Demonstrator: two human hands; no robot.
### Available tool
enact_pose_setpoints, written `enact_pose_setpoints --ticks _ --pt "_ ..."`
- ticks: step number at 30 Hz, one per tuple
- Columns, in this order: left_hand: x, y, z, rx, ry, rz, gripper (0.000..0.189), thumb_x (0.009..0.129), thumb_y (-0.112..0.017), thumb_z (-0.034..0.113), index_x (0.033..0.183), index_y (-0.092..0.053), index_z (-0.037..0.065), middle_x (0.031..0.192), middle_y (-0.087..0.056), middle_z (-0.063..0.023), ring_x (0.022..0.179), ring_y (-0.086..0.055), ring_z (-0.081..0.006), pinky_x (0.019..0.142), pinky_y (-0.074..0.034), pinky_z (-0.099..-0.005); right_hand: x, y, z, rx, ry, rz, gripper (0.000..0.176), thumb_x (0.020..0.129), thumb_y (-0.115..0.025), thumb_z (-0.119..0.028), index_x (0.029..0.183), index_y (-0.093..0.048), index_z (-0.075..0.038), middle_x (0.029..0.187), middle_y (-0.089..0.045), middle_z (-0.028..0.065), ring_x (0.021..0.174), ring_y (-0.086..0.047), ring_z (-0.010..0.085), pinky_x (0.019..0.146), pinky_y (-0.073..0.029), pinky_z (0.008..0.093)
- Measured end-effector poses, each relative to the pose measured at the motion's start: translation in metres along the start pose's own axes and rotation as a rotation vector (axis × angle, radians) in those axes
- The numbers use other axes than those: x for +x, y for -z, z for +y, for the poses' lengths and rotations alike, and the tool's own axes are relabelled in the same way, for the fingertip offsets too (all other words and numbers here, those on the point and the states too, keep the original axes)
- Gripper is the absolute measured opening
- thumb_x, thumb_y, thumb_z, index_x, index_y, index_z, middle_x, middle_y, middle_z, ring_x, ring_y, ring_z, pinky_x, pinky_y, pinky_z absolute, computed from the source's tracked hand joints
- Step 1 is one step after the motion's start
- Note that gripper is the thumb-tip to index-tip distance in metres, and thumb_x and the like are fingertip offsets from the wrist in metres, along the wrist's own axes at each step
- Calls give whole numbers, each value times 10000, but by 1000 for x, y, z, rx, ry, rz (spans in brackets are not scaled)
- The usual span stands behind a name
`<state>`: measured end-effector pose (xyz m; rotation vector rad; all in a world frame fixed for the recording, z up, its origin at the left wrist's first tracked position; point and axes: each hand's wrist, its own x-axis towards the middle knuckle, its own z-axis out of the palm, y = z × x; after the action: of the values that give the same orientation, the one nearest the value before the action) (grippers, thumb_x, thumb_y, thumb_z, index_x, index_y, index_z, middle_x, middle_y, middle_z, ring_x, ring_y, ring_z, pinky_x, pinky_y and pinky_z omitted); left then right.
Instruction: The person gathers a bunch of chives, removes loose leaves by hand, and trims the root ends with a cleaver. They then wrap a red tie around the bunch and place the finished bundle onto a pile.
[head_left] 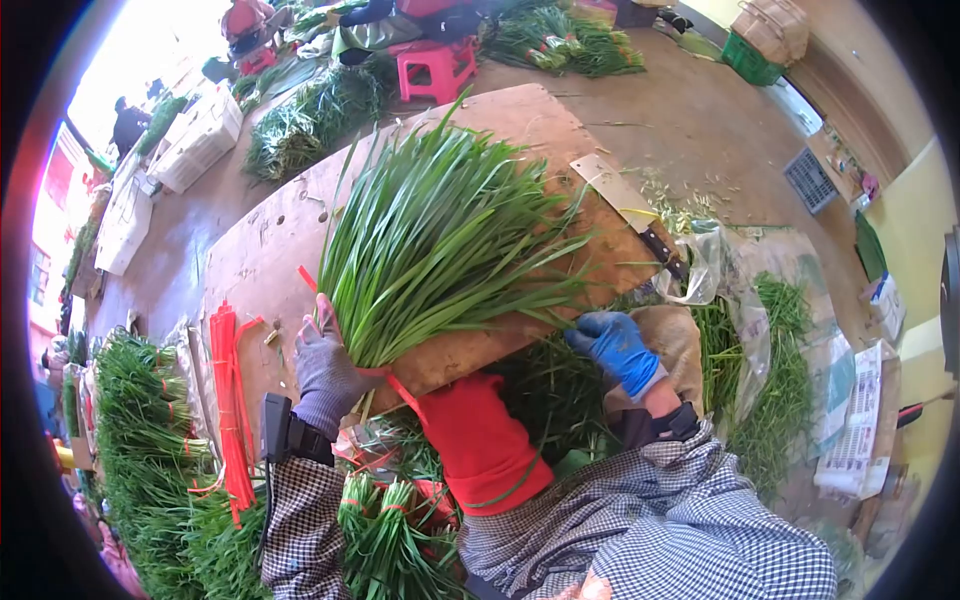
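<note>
A large bunch of garlic chives [450, 230] lies fanned out on a wooden board [270, 240], leaf tips pointing away and to the right. My left hand [328, 370], in a grey glove, grips the gathered base of the bunch. A red strap [405, 393] runs by that base, and its other end sticks out above my fingers. At the board's near right edge is my right hand [612, 350] in a blue glove, its fingers curled in beside the lowest leaf tips. What those fingers hold, if anything, is hidden.
A cleaver [615, 190] rests on the board's right side. Red straps [228, 400] hang at its left edge. Tied chive bundles [150, 420] are stacked at left, loose chives [775, 360] at right. Beyond stand a pink stool [436, 70] and a white crate [200, 140].
</note>
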<state>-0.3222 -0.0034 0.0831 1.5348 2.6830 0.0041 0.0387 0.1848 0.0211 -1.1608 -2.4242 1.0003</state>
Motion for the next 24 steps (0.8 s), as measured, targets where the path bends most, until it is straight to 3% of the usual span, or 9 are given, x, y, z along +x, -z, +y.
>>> enact_pose_setpoints --ticks 2,5,8,12,14,15,16,18,24 --pt "-1 2 1 -22 26 -1 1432 537 -885 510 1526 -6 -37 1363 -396 -383 1250 -432 -497 1058 -370 -510 -2 4 1 15 -6 12 269 859 -690 -314 929 -724 -57 791 -710 118 709 -657 292 670 -507 360" --pt "2 -1 -2 -35 46 -51 1473 510 -908 509 1534 19 -2 1445 -340 -356 1347 -361 -477 1108 -334 -492 -17 41 0 630 12 196 178 910 -665 -183 888 -725 -17 713 -677 -4 641 -587 73 570 -468 263" --pt "0 0 -2 10 -5 8 1431 536 -886 507 1519 -11 -54 1347 -410 -374 1222 -454 -488 1039 -391 -503 -29 84 4 647 -162 373 167 907 -658 -170 898 -728 -18 709 -666 -8 608 -578 84 564 -479 263" --pt "0 1 -3 26 18 -11 1433 535 -881 517 1515 -14 -66 1347 -412 -368 1217 -457 -483 1034 -396 -499 -46 97 31 498 -185 237 155 895 -660 -171 901 -729 -33 722 -682 9 600 -585 74 563 -487 261" --pt "2 -7 -7 39 -33 23 1434 533 -878 526 1518 -17 -60 1343 -414 -369 1217 -457 -481 1030 -398 -502 -62 86 47 179 -84 35 144 849 -695 -184 881 -717 -45 698 -675 42 577 -591 91 562 -493 278" --pt "2 -7 -7 39 -29 21 1434 533 -878 526 1518 -17 -60 1343 -414 -369 1217 -457 -481 1030 -398 -502 -70 87 29 187 -377 -145 186 804 -715 -219 885 -710 -52 689 -662 97 608 -629 184 599 -513 322" --pt "2 -7 -7 45 -32 29 1432 533 -877 528 1518 -20 -59 1337 -418 -361 1208 -463 -475 1023 -402 -502 -73 78 26 187 -375 -150 186 804 -715 -219 885 -710 -52 689 -662 97 608 -629 184 599 -513 322" --pt "0 -5 -6 54 -24 34 1430 533 -876 531 1519 -24 -58 1331 -422 -352 1199 -468 -470 1016 -407 -501 -79 54 24 -171 48 -292 230 779 -703 -248 888 -706 -46 701 -651 147 683 -645 320 667 -530 382" --pt "0 -2 -5 55 -15 45 1418 524 -883 523 1518 -53 -54 1293 -433 -308 1149 -494 -446 974 -433 -491 -72 -11 -3 -130 218 -99 259 778 -686 -276 836 -660 -25 801 -634 223 811 -632 398 710 -502 461"
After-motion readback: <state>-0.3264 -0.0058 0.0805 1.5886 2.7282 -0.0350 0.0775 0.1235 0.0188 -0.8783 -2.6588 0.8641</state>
